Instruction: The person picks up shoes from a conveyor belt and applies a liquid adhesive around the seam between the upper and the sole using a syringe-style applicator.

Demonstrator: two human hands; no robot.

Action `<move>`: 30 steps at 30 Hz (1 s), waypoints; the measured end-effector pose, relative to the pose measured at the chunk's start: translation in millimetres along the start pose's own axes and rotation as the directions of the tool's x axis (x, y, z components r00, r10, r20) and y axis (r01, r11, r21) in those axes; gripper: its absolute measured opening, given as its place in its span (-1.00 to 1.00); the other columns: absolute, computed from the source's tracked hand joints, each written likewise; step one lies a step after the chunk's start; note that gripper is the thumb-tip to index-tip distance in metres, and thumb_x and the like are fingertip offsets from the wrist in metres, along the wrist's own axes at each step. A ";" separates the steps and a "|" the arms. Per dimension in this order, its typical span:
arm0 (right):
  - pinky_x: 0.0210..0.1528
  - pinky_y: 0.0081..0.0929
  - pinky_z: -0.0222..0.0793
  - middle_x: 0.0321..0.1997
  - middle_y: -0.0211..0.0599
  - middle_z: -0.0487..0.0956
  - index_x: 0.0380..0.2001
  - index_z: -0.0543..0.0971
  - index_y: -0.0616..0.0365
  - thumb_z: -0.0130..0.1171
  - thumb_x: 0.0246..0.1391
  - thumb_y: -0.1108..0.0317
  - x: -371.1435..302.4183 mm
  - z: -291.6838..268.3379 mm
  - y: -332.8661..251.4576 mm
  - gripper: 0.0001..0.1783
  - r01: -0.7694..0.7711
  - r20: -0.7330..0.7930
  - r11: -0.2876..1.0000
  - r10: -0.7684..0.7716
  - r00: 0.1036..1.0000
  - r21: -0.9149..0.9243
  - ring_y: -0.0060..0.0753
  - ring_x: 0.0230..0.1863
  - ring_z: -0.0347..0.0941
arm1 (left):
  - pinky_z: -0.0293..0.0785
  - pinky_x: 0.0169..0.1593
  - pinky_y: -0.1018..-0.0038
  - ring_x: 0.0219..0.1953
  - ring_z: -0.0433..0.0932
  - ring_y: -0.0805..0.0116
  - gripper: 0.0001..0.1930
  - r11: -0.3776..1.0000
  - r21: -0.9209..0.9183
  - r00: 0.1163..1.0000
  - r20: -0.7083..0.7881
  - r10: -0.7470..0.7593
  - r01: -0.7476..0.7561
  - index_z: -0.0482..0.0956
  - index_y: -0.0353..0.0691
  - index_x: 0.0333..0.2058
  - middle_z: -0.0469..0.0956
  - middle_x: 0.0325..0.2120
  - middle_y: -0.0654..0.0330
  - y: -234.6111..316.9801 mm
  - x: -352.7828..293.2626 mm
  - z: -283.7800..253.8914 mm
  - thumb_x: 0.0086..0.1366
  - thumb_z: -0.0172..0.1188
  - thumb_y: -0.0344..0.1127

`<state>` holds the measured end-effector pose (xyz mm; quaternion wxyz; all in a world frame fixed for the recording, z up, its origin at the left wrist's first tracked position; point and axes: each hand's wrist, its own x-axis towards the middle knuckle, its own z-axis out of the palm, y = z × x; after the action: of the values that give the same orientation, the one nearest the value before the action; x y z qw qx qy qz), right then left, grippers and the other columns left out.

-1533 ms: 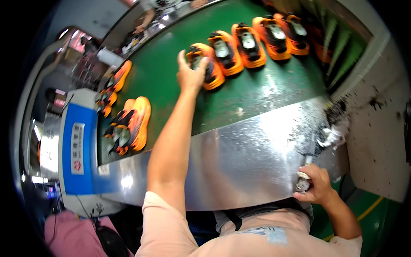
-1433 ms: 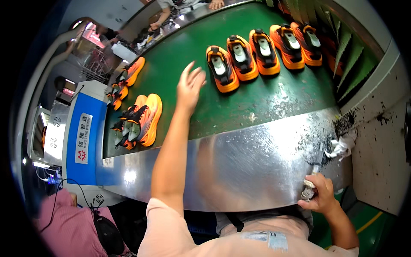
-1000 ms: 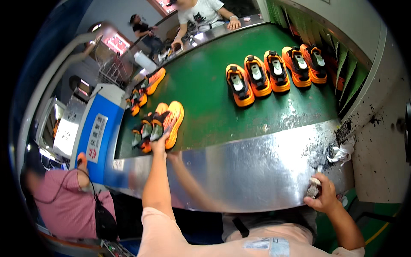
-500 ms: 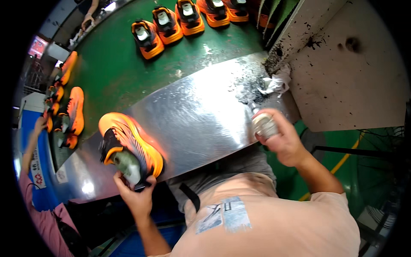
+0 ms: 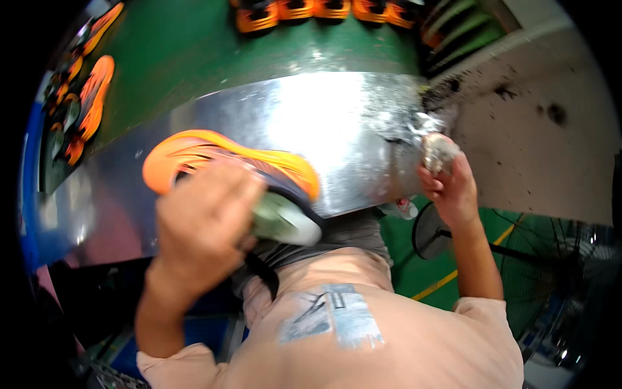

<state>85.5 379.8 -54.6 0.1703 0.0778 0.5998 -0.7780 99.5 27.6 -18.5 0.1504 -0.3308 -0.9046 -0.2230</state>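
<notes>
Seeing a crumpled white rag (image 5: 428, 122) on a shiny ledge (image 5: 350, 152), beside a beige panel (image 5: 531, 149) with black specks (image 5: 504, 92). Plus green flaps (image 5: 465, 32), a green belt (image 5: 175, 61) and a yellow line (image 5: 435, 285) on green floor (image 5: 403, 259).

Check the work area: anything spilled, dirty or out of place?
Yes. Dark smears dirty the right end of the shiny metal ledge, where a crumpled white scrap lies, and the pale panel is spotted black. The grime stands out against bright metal. The near orange shoe shows no obvious damage, though the left hand hides part.
</notes>
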 end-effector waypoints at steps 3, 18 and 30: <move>-0.56 -0.84 0.06 -0.33 -0.47 0.41 0.11 0.29 0.08 0.02 0.11 -0.09 -5.8 17.7 3.2 -0.38 0.111 0.014 0.863 -0.119 0.993 -0.492 -0.80 -0.47 0.22 | 0.52 -0.04 0.23 -0.20 0.57 0.13 -0.79 0.988 0.151 0.993 -0.103 0.054 -0.038 0.58 -0.33 -0.32 0.55 -0.33 0.06 28.6 -30.0 21.4 0.02 0.12 -0.45; -0.78 -0.61 -0.04 -0.70 -0.36 0.28 0.00 0.10 0.11 -0.21 0.10 -0.33 75.3 233.7 -55.3 -0.27 -0.329 0.767 0.944 0.234 0.598 -0.032 -0.56 -0.82 -0.01 | 0.45 0.05 0.32 -0.15 0.56 0.22 -0.83 0.998 -0.011 0.942 -0.330 -0.060 0.060 0.57 -0.28 -0.34 0.57 -0.29 0.14 41.7 -67.3 41.2 0.14 0.05 -0.38; -0.74 -0.67 -0.06 -0.68 -0.44 0.22 0.07 0.15 0.18 -0.39 0.04 -0.48 102.2 273.3 -28.7 -0.09 -0.439 0.704 0.862 0.476 0.526 -0.255 -0.62 -0.74 -0.05 | 0.43 0.08 0.32 -0.14 0.55 0.27 -0.77 0.998 -0.005 0.922 -0.383 -0.052 0.055 0.59 -0.29 -0.41 0.58 -0.32 0.17 40.9 -74.8 49.6 0.15 -0.02 -0.31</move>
<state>3.0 106.5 11.6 0.6004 -0.0980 0.4513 -0.6529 175.7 40.7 -79.9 0.3191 -0.2556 -0.8671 -0.2846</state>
